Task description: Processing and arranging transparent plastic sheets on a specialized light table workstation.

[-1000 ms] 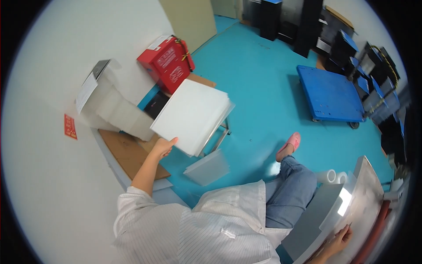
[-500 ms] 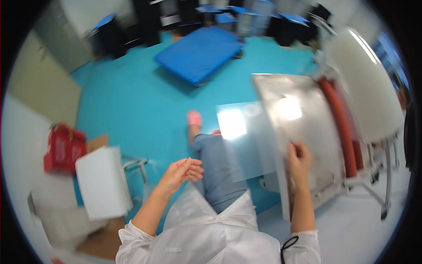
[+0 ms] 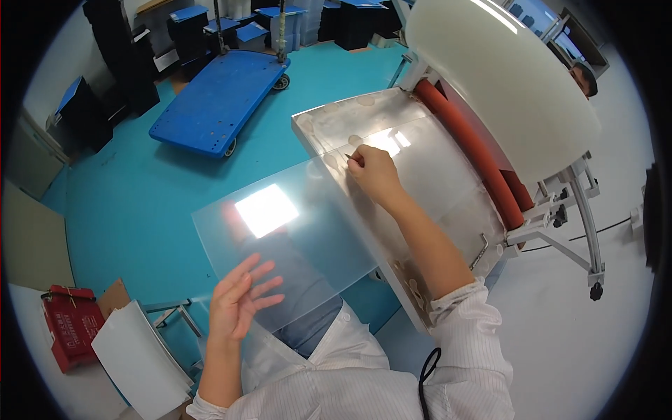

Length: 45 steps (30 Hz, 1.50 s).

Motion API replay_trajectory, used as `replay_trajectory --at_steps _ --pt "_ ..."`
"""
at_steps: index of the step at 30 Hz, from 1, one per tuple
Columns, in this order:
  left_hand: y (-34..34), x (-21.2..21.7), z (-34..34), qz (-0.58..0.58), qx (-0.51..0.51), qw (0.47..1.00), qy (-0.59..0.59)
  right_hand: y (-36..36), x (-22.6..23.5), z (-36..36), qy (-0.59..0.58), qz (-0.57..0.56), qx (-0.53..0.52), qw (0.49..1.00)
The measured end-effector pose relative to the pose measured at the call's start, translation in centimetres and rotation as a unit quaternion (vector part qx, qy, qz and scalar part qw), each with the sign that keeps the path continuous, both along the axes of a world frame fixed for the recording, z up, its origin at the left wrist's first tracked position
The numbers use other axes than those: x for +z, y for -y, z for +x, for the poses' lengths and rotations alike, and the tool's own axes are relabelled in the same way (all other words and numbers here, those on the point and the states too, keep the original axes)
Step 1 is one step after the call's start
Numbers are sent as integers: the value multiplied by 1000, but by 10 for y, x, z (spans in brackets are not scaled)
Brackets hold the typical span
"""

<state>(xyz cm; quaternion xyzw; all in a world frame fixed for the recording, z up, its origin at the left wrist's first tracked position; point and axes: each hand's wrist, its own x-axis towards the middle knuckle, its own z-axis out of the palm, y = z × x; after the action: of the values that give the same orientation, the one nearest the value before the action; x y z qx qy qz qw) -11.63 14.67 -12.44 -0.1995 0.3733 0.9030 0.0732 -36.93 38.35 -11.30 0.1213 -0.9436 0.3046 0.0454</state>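
Note:
A clear, stiff sheet (image 3: 323, 241) lies partly on the metal table (image 3: 434, 164) and sticks out past the table's left edge, over my legs. My right hand (image 3: 376, 173) is closed in a pinch above the sheet's far part, near that edge. Between its fingertips shows the tip of a small, dark, pointed thing (image 3: 348, 156), too small to name. My left hand (image 3: 241, 297) is raised by the sheet's near left corner with its fingers spread, holding nothing. Whether it touches the sheet I cannot tell.
Red rollers (image 3: 465, 143) and a large white roll cover (image 3: 504, 77) border the table's right side. A bent metal rod (image 3: 481, 250) lies on it. Far left stands a blue platform trolley (image 3: 217, 105); near left are white sheets (image 3: 140, 357) and a red box (image 3: 73, 325).
The view has swung to the right. My right hand has moved toward the far part of the metal table. My left hand's fingers have spread, and it is now beside the clear sheet.

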Motion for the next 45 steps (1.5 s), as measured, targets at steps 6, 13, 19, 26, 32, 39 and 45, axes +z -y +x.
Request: replay_trajectory --at_steps 6,13,19,26,32,39,45 --pt "20 29 20 -68 54 996 -14 42 -1 -5 -2 59 45 997" --pt "29 59 25 -108 42 992 -41 65 2 -5 6 123 59 991" --pt "29 74 24 -119 33 991 -50 61 11 3 2 150 70 986" --pt "29 78 27 -138 50 988 -48 -12 25 120 20 161 93 982" --pt "29 69 34 -139 76 987 -32 -91 39 198 154 137 103 973" --pt "33 36 47 -128 160 979 -11 -64 25 123 165 -180 43 969" --pt "33 18 62 -90 152 984 14 -40 -23 117 103 -275 -1 956"
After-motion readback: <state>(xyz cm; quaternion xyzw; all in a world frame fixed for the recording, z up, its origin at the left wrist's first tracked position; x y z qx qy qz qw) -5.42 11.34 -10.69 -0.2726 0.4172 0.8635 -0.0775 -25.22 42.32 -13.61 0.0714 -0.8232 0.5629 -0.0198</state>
